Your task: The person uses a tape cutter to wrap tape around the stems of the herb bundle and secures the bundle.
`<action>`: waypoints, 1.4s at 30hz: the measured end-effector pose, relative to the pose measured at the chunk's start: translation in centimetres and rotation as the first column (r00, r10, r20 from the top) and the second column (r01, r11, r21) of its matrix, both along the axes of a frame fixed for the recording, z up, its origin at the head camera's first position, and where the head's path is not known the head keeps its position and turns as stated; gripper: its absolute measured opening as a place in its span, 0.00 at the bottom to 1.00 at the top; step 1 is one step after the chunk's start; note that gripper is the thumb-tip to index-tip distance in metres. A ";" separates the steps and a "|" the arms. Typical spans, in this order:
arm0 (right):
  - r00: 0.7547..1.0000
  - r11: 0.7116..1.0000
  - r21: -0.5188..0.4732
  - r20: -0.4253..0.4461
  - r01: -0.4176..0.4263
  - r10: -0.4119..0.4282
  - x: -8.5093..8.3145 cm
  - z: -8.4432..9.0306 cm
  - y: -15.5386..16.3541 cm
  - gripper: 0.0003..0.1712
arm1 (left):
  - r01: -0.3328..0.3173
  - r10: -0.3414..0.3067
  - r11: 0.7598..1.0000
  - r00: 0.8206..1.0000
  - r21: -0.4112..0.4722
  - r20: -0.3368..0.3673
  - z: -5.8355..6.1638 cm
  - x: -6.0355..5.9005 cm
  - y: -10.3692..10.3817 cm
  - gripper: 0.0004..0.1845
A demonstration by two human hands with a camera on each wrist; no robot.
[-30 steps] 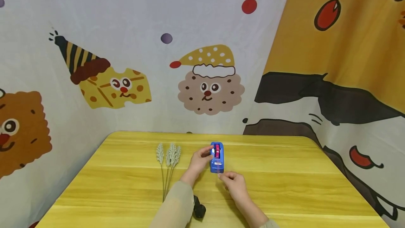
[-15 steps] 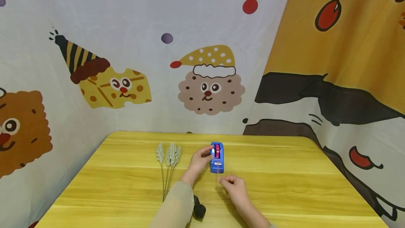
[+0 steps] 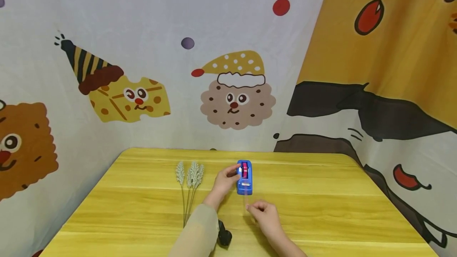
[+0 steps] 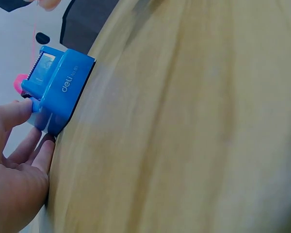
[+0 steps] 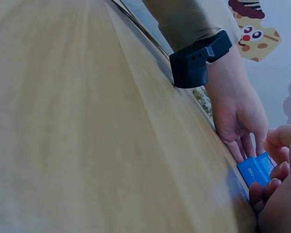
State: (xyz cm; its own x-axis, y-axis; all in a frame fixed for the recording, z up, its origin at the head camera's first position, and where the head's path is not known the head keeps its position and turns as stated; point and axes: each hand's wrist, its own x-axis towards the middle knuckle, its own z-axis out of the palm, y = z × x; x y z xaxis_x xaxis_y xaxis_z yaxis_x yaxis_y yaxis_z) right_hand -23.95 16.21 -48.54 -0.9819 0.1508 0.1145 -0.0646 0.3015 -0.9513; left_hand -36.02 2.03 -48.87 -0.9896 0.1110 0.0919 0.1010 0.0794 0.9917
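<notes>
A blue tape dispenser (image 3: 244,177) with a pink roll stands on the yellow wooden table (image 3: 321,193). My left hand (image 3: 226,179) holds it from the left, thumb on its top and fingers along its side (image 4: 19,145). Just in front of the dispenser, my right hand (image 3: 262,211) pinches the end of a clear tape strip (image 3: 246,199) that runs from the cutter to its fingertips. In the left wrist view the dispenser (image 4: 58,90) shows its serrated cutter. The right wrist view shows a corner of the dispenser (image 5: 256,169) between both hands.
A bunch of pale dried wheat stalks (image 3: 189,181) lies on the table left of my left hand. A black wrist camera (image 3: 224,235) sits on my left forearm. Cartoon-printed cloth hangs close behind and to both sides of the table.
My right hand has drawn back toward me from the dispenser's front, pulling the clear tape strip out longer. The left hand and the dispenser have stayed in place.
</notes>
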 end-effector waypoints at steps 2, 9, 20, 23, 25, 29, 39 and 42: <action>1.000 1.000 0.003 -0.003 -0.003 0.003 0.2 0.1 0.0 0.11 | 0.003 -0.003 1.000 1.000 0.010 0.007 0.0 0.0 0.0 0.19; 1.000 1.000 -0.013 -0.004 -0.025 0.025 0.9 0.3 0.0 0.10 | 0.004 -0.004 1.000 1.000 0.020 0.023 -0.3 -0.4 0.0 0.19; 0.998 0.998 -0.044 0.047 -0.042 0.044 1.5 0.4 0.0 0.10 | 0.001 -0.001 1.000 1.000 0.013 0.022 -0.2 -0.2 0.0 0.19; 0.997 0.998 -0.044 0.067 -0.043 0.046 1.5 0.2 0.0 0.10 | -0.003 0.003 1.000 1.000 0.010 0.021 -0.2 -0.3 0.1 0.19; 0.996 0.998 -0.045 0.073 -0.044 0.047 1.6 0.2 0.0 0.10 | -0.004 0.004 1.000 1.000 0.012 0.019 -0.2 -0.3 0.1 0.20; 0.995 0.998 -0.037 0.077 -0.055 0.058 2.2 1.0 -0.1 0.10 | -0.004 0.003 1.000 1.000 0.013 0.025 -0.1 -0.3 0.1 0.20; 0.995 0.998 -0.015 0.076 -0.056 0.057 2.2 0.4 0.2 0.10 | -0.004 0.004 1.000 0.999 -0.009 0.037 0.1 -0.2 0.1 0.20; 0.996 0.998 -0.001 0.072 -0.057 0.057 2.2 0.5 0.1 0.10 | -0.005 0.005 1.000 0.999 -0.011 0.039 0.1 -0.1 0.0 0.20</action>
State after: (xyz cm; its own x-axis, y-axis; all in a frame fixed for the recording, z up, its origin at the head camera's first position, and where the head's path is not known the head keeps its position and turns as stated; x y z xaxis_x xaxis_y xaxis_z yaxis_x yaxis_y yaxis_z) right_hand -21.75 16.33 -48.07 -0.9946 0.0938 0.0439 -0.0137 0.3006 -0.9537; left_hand -36.16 2.07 -48.81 -0.9929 0.1067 0.0522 0.0620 0.0903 0.9940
